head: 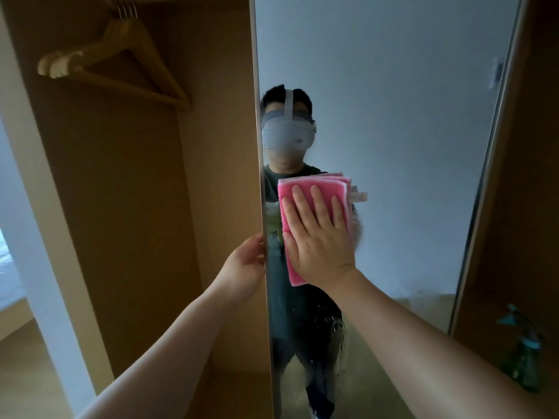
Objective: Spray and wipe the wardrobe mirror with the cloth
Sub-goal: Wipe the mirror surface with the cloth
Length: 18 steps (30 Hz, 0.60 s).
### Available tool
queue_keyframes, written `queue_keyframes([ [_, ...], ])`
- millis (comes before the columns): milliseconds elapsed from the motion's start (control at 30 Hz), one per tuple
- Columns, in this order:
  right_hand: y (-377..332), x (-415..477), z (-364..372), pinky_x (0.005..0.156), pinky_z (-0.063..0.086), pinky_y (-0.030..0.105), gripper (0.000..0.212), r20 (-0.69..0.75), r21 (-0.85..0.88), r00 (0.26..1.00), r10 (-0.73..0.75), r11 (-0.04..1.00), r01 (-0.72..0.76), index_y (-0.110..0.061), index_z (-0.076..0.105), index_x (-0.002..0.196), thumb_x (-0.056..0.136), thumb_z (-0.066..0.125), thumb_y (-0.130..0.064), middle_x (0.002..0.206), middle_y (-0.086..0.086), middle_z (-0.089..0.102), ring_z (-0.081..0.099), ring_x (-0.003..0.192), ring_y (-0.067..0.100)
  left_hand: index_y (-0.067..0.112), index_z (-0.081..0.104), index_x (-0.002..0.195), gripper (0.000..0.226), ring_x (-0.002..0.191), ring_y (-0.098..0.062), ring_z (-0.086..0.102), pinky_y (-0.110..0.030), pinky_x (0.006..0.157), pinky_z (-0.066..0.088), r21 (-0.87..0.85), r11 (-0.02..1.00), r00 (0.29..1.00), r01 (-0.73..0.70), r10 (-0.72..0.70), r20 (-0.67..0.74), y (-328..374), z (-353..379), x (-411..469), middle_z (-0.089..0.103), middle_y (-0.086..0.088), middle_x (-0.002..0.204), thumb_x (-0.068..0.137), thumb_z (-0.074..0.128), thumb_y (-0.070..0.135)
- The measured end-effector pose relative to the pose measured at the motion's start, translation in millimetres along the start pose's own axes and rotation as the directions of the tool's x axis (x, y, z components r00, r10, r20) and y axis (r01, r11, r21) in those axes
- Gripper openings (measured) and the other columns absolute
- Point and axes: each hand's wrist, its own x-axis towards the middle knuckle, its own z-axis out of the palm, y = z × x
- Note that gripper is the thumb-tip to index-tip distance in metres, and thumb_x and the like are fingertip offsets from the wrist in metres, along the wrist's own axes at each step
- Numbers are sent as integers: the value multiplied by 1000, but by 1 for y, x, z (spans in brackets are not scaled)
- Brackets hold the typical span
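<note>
The wardrobe mirror (393, 116) is a tall door panel filling the middle and right of the view. My right hand (317, 234) presses a folded pink cloth (311, 184) flat against the glass with straight, spread fingers. My left hand (246, 261) grips the mirror door's left edge, fingers curled around it. Wet droplets and streaks show on the glass below the cloth. A green spray bottle (524, 358) with a teal trigger stands at the lower right, beside the mirror's frame.
To the left the wardrobe (121, 207) stands open, with wooden hangers (121, 58) on a rail at the top. A person wearing a headset is reflected in the mirror. Wooden floor lies at the lower left.
</note>
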Motion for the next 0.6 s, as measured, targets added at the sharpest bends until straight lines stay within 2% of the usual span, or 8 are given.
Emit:
queue_keyframes([
  [100,-16,-2,7,119,-1,55,66,25,0,999,48,999,-48,-12,7,155,102,30,-43,162,12,0,2,149,37,22,58,129,52,112,-18,65,-45,94,54,-37,999,999,-17,19,38,-2,-4,1,69,1,119,89,58,-11],
  [167,-26,-8,11,119,-3,56,69,57,-2,998,28,1000,-28,-11,7,155,101,29,-48,163,13,-2,1,149,38,24,59,127,57,114,-22,64,-46,95,54,-72,997,997,-34,38,62,-3,-7,2,68,-3,121,86,56,-16],
  [267,-39,-28,15,120,-3,54,67,85,-10,996,-16,1000,17,-11,12,155,101,25,-48,163,13,4,5,149,36,24,58,126,64,115,-26,64,-40,89,56,-187,982,994,-20,40,105,-5,-9,3,68,-7,122,79,52,-19],
  [367,-42,-41,17,120,-3,52,65,78,-13,996,-33,999,34,-12,16,155,100,29,-45,163,11,8,7,150,33,18,55,130,72,117,-28,63,-38,89,56,-275,961,989,17,24,146,-5,-11,3,67,-11,124,67,47,-16],
  [600,-39,-87,16,121,2,51,63,151,47,980,-132,991,126,-13,19,154,100,34,-42,163,9,12,11,149,32,4,47,138,84,124,-30,57,-40,99,50,-293,956,977,35,30,213,-8,-12,2,62,-19,129,57,40,-17],
])
